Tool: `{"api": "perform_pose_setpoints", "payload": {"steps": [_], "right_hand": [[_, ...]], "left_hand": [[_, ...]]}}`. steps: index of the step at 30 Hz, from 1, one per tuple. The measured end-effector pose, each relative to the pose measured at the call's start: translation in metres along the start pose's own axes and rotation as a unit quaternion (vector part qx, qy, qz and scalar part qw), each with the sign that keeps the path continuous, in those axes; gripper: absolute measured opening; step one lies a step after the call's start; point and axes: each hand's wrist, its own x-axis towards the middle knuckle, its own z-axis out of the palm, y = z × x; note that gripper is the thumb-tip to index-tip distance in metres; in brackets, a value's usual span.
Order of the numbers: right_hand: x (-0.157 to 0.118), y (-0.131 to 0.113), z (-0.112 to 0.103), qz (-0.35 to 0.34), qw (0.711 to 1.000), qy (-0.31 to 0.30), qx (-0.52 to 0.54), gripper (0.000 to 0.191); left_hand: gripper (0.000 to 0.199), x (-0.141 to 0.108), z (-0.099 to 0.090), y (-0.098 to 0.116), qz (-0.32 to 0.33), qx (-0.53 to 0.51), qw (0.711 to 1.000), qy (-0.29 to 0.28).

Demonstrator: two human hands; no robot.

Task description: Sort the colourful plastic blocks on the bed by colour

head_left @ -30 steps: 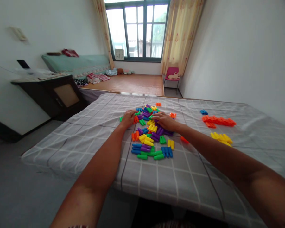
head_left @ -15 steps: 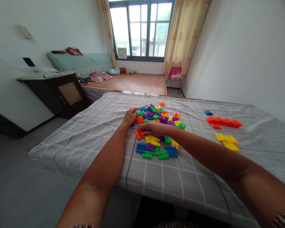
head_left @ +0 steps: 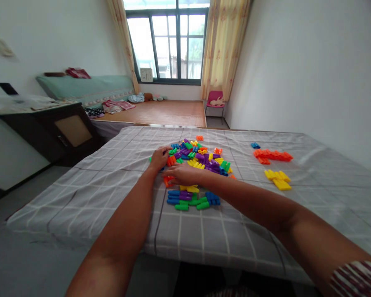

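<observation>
Moved since 1 s ago: R hand (head_left: 185, 174), from block pile (head_left: 205, 158) R side to near-L edge, by orange block (head_left: 167, 182). L hand (head_left: 159, 159): pile's L edge. Fingers, both: grip unclear. Pile: on desk (head_left: 111, 173). Risk: R wrist across pile may scatter pcs.

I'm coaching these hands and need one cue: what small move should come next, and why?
Probably have the right hand lift the partly covered orange block: it lies at the mixed pile's edge, under that hand, while an orange row lies apart farther right.
</observation>
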Motion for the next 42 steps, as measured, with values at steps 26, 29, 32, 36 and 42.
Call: {"api": "perform_pose_setpoints", "payload": {"steps": [26, 29, 32, 36, 42], "right_hand": [[-0.112, 0.103, -0.07, 0.045, 0.998, 0.039, 0.002, 0.016], [-0.112, 0.097, -0.073, 0.06, 0.998, 0.025, -0.02, 0.016], [-0.112, 0.091, -0.073, 0.077, 0.996, 0.018, -0.038, 0.015], [-0.118, 0.088, -0.081, 0.084, 0.993, 0.058, -0.05, 0.025], [-0.19, 0.129, -0.129, 0.196, 0.959, 0.203, -0.002, 0.033]], "left_hand": [[0.034, -0.001, -0.006, -0.002, -0.004, 0.009, 0.999, -0.031], [0.034, 0.0, -0.007, -0.005, 0.001, 0.013, 0.999, -0.035], [0.034, 0.001, -0.007, -0.008, 0.01, 0.013, 0.999, -0.038], [0.036, 0.001, -0.009, -0.009, 0.009, 0.022, 0.999, -0.045], [0.036, 0.001, -0.011, -0.009, 0.002, 0.037, 0.998, -0.044]]}}
